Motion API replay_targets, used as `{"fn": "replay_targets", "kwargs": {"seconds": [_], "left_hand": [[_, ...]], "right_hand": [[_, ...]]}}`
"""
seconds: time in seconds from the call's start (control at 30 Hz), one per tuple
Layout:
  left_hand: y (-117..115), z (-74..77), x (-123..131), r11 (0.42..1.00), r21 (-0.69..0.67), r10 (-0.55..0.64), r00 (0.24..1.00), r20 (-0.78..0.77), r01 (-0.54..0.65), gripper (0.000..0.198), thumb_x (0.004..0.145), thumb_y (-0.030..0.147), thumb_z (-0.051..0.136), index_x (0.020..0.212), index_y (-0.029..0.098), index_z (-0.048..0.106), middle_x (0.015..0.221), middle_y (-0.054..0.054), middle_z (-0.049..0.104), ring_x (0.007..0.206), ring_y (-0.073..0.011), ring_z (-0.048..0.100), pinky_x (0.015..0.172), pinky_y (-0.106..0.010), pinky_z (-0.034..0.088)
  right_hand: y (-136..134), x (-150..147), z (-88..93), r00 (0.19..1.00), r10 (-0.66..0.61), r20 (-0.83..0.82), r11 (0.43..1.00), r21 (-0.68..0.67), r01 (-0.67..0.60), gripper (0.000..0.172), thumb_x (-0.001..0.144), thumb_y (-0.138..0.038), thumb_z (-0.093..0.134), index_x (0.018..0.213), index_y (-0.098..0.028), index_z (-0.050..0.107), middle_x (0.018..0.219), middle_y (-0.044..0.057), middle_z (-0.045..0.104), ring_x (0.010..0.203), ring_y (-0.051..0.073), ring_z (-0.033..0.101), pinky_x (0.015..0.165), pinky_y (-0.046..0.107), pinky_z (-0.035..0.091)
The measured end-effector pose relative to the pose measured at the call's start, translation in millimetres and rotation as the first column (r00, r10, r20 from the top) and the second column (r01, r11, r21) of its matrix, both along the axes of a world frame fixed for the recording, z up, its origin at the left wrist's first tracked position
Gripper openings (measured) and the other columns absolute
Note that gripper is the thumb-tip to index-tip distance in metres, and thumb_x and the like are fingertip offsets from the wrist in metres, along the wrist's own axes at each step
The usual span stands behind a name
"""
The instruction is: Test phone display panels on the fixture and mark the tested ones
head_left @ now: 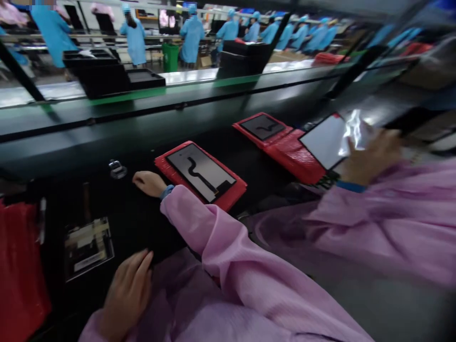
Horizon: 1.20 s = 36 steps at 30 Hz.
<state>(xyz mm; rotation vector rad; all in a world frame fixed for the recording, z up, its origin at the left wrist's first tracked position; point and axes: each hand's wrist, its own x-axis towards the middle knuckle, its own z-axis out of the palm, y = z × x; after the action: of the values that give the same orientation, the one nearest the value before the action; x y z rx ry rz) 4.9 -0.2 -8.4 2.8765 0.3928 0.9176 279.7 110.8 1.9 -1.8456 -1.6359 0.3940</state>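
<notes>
My left hand (126,289) is low at the left, by the near edge of the black table. Its fingers are stretched out, side by side, with nothing seen in them. My right hand (148,184), with a blue wristband, reaches across the table, its fingers curled in and no object showing. Right beside it lies a flat display panel (203,166) with a black ribbon cable, on a stack of red plastic sleeves (233,192). Left of my hands, a thin panel (89,249) with a brownish strip lies on the table. A small shiny clear object (117,169) is just beyond my right hand.
A pile of red sleeves (21,270) fills the left edge. At right, a co-worker's hand (374,154) holds a white-faced panel (326,140) with shiny film, near another red stack (295,152) bearing a panel (262,126). Black trays (103,76) stand beyond the rail.
</notes>
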Motion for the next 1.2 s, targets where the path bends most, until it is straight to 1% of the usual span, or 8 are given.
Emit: {"fn": "replay_targets", "kwargs": {"seconds": [0.13, 0.23, 0.4, 0.6, 0.87, 1.03, 1.13, 1.2], "left_hand": [[-5.1, -29.7, 33.2, 0.969, 0.172, 0.202, 0.971, -0.126, -0.179, 0.048, 0.105, 0.040, 0.044, 0.137, 0.008, 0.060, 0.136, -0.018, 0.066, 0.119, -0.0321, 0.063, 0.103, -0.047, 0.044], [-11.6, -38.2, 39.6, 0.957, 0.208, 0.229, 0.968, -0.103, -0.204, 0.050, 0.103, 0.042, 0.047, 0.136, 0.007, 0.062, 0.137, -0.018, 0.067, 0.122, -0.0322, 0.063, 0.109, -0.046, 0.038], [-14.1, -40.8, 35.2, 0.962, 0.190, 0.213, 0.975, -0.062, -0.198, 0.049, 0.101, 0.040, 0.052, 0.134, 0.007, 0.065, 0.135, -0.019, 0.068, 0.119, -0.0321, 0.065, 0.110, -0.044, 0.035], [-15.0, -41.5, 37.1, 0.958, 0.200, 0.215, 0.976, -0.041, -0.203, 0.047, 0.101, 0.041, 0.049, 0.130, 0.007, 0.067, 0.132, -0.019, 0.070, 0.117, -0.0309, 0.067, 0.109, -0.042, 0.036], [-19.1, -36.5, 37.4, 0.947, 0.215, 0.255, 0.966, -0.045, -0.240, 0.051, 0.106, 0.044, 0.037, 0.125, 0.011, 0.070, 0.130, -0.014, 0.072, 0.116, -0.0263, 0.067, 0.106, -0.040, 0.040], [-18.2, -33.6, 36.9, 0.947, 0.213, 0.264, 0.960, -0.097, -0.239, 0.053, 0.108, 0.044, 0.033, 0.128, 0.011, 0.070, 0.133, -0.013, 0.071, 0.119, -0.0274, 0.066, 0.106, -0.041, 0.040], [-17.0, -35.8, 35.9, 0.952, 0.197, 0.258, 0.961, -0.099, -0.235, 0.052, 0.107, 0.044, 0.036, 0.130, 0.011, 0.069, 0.135, -0.014, 0.069, 0.120, -0.0277, 0.065, 0.107, -0.042, 0.039], [-16.7, -37.5, 35.3, 0.958, 0.175, 0.246, 0.965, -0.094, -0.227, 0.050, 0.107, 0.043, 0.039, 0.133, 0.011, 0.067, 0.137, -0.014, 0.068, 0.122, -0.0278, 0.064, 0.108, -0.042, 0.039]], "right_hand": [[-2.0, -3.7, -6.9, 0.999, -0.043, -0.004, 0.999, 0.001, 0.043, 0.017, 0.098, -0.014, 0.051, 0.101, -0.018, 0.067, 0.108, 0.005, 0.072, 0.102, 0.017, 0.065, 0.091, 0.029, 0.048], [-1.4, -13.1, -8.9, 0.992, -0.128, 0.019, 0.992, 0.009, 0.128, 0.023, 0.098, -0.015, 0.049, 0.116, -0.017, 0.064, 0.116, 0.009, 0.069, 0.107, 0.021, 0.064, 0.092, 0.034, 0.050], [7.9, -29.7, -10.1, 0.971, -0.227, 0.073, 0.973, 0.055, 0.223, 0.050, 0.099, -0.026, 0.049, 0.147, -0.013, 0.043, 0.139, 0.018, 0.055, 0.124, 0.030, 0.055, 0.094, 0.043, 0.055], [38.3, -39.9, -9.5, 0.967, -0.231, 0.111, 0.968, 0.122, 0.217, 0.069, 0.099, -0.030, 0.049, 0.162, -0.019, 0.024, 0.152, 0.017, 0.043, 0.130, 0.032, 0.051, 0.097, 0.045, 0.057], [60.6, -38.2, -25.1, 0.982, -0.174, -0.077, 0.964, 0.191, 0.186, 0.074, 0.091, -0.022, 0.058, 0.158, -0.019, 0.028, 0.145, 0.017, 0.047, 0.134, 0.031, 0.049, 0.106, 0.051, 0.053], [38.4, -35.7, -22.2, 0.976, -0.164, -0.142, 0.960, 0.206, 0.191, 0.077, 0.087, -0.014, 0.059, 0.157, -0.012, 0.026, 0.147, 0.021, 0.046, 0.139, 0.028, 0.045, 0.112, 0.047, 0.049], [-3.0, -41.3, -6.5, 0.983, -0.154, -0.097, 0.960, 0.221, 0.172, 0.068, 0.088, -0.015, 0.060, 0.152, -0.011, 0.037, 0.142, 0.019, 0.052, 0.130, 0.026, 0.051, 0.111, 0.045, 0.049], [-45.9, -46.2, 1.4, 0.988, -0.154, 0.032, 0.958, 0.250, 0.141, 0.055, 0.091, -0.016, 0.057, 0.145, -0.015, 0.048, 0.133, 0.014, 0.060, 0.120, 0.026, 0.055, 0.111, 0.045, 0.048]]}}
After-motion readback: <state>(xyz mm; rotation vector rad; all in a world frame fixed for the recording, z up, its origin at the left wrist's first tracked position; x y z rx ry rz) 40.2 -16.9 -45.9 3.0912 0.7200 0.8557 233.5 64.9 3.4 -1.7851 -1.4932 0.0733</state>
